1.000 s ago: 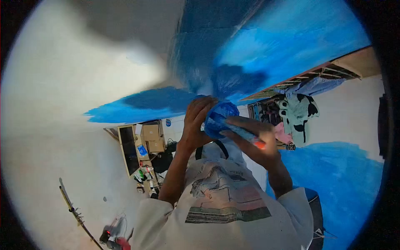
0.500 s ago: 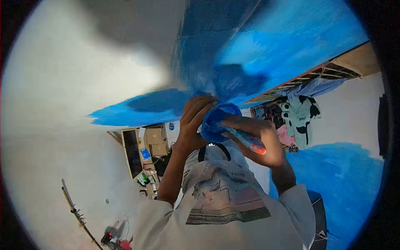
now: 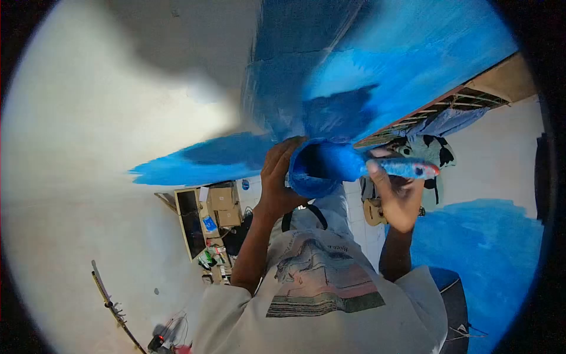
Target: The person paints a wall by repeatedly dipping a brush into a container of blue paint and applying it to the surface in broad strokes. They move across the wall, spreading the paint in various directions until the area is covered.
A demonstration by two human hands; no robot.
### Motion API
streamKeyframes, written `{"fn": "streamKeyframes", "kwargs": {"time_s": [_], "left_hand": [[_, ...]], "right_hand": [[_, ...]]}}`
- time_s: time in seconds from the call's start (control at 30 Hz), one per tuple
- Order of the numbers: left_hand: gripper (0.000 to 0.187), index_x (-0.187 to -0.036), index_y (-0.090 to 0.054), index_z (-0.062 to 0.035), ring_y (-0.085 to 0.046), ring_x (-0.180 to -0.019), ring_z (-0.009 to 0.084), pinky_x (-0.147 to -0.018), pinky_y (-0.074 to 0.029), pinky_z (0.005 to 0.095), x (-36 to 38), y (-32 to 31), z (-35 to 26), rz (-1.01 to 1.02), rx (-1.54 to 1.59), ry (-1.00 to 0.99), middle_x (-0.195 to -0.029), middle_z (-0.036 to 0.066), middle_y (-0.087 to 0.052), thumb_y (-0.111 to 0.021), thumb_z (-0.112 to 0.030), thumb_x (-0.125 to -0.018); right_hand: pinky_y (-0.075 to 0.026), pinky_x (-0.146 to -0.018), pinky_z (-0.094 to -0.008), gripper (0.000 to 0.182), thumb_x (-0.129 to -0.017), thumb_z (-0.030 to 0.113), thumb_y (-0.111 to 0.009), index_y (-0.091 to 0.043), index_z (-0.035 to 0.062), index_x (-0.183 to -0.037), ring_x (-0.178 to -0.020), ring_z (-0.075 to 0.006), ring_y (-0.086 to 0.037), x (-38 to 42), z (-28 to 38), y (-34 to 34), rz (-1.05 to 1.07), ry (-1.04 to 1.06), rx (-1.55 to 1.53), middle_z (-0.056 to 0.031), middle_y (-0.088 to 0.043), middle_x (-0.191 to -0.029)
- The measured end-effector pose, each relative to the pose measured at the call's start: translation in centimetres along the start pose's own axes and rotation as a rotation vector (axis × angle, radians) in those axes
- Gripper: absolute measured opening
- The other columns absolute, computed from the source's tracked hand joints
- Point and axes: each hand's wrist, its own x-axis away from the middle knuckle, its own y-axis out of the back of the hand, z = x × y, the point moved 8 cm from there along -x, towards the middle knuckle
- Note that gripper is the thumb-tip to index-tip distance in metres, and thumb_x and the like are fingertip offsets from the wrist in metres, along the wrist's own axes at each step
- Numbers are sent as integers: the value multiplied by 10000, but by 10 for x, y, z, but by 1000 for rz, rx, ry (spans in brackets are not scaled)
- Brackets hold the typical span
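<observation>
Right hand (image 3: 399, 203): is pinching blue-smeared, red-ended paintbrush (image 3: 407, 168). Left hand (image 3: 278, 182): is holding round blue container (image 3: 314, 187), apparently steadying it against brush contact.

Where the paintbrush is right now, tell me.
In the head view, the paintbrush is right of centre, held in the right hand, its bristle end at the mouth of the blue cup that the left hand holds.

A paint-smeared brush (image 3: 404, 167) points sideways at the blue cup (image 3: 313, 189).
</observation>
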Motion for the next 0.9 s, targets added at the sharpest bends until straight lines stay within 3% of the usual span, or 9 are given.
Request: {"fn": "streamKeyframes", "kwargs": {"time_s": [0.17, 0.23, 0.3, 0.4, 0.57, 0.63, 0.7, 0.77, 0.9], "left_hand": [[843, -1243, -529, -25, -590, -1121, 312, -956, -474, 429, -4, 1, 3, 24, -22, 21, -1207, 171, -601, -918, -283, -542], [858, -1248, -524, -25, -597, -1112, 303, -953, -476, 425, -3, 0, 7, 29, 15, 66, -1199, 168, -606, -922, -291, -537], [829, -1224, -551, -34, -583, -1112, 325, -938, -466, 430, -2, -1, 17, 25, 72, 225, -1208, 169, -594, -923, -301, -532], [834, -1215, -548, -26, -612, -1073, 301, -918, -485, 410, -1, -1, 19, 8, 119, 236, -1192, 160, -606, -931, -309, -530], [875, -1233, -541, -28, -622, -1067, 274, -919, -489, 398, 7, -4, 34, 97, 122, 282, -1175, 154, -621, -939, -325, -513], [888, -1239, -539, -28, -622, -1069, 271, -923, -487, 397, 1, 1, 32, 117, 162, 307, -1166, 152, -628, -941, -325, -505], [927, -1253, -524, -13, -641, -1035, 238, -933, -495, 403, -2, 4, 30, 159, 210, 375, -1119, 135, -661, -943, -354, -500], [914, -1240, -531, -4, -646, -1024, 236, -921, -501, 396, -5, 9, 35, 140, 181, 350, -1116, 136, -663, -942, -348, -500], [900, -1211, -550, 1, -648, -1018, 230, -903, -508, 384, -22, 25, 16, 182, 138, 213, -1108, 139, -666, -943, -354, -484]], "right_hand": [[-517, -771, -326, 182, -870, 115, -691, -656, -2, -1004, -845, -132, -616, 5, -83, 23, -92, -279, -225, -52, -667, -927], [-553, -741, -356, 203, -886, 138, -669, -632, 9, -1039, -848, -165, -652, 13, -99, 10, -119, -523, -496, -63, -665, -945], [-586, -689, -370, 248, -899, 157, -646, -593, 30, -1105, -840, -198, -675, 12, -106, 3, -135, -491, -582, -72, -661, -975], [-598, -709, -375, 294, -902, 160, -641, -558, 48, -1161, -915, -229, -675, 24, -134, 4, -150, -620, -708, -100, -640, -1063], [-578, -759, -399, 257, -900, 133, -636, -575, 26, -1126, -920, -226, -667, 20, -122, 5, -112, -477, -654, -98, -651, -1014], [-548, -747, -359, 194, -891, 105, -642, -605, 9, -1057, -875, -179, -649, 2, -96, -2, 149, -201, -321, -91, -656, -958], [-514, -749, -329, 155, -873, 58, -657, -619, -10, -1007, -846, -146, -619, -7, -72, -2, 140, -81, -410, -85, -652, -935], [-502, -770, -317, 165, -853, 7, -667, -613, -16, -1007, -851, -149, -614, -14, -47, -8, 228, 96, -186, -90, -650, -936], [-495, -787, -300, 203, -833, -4, -695, -603, -19, -1014, -883, -146, -616, -31, -22, -28, 399, 53, -100, -92, -654, -960]]}}
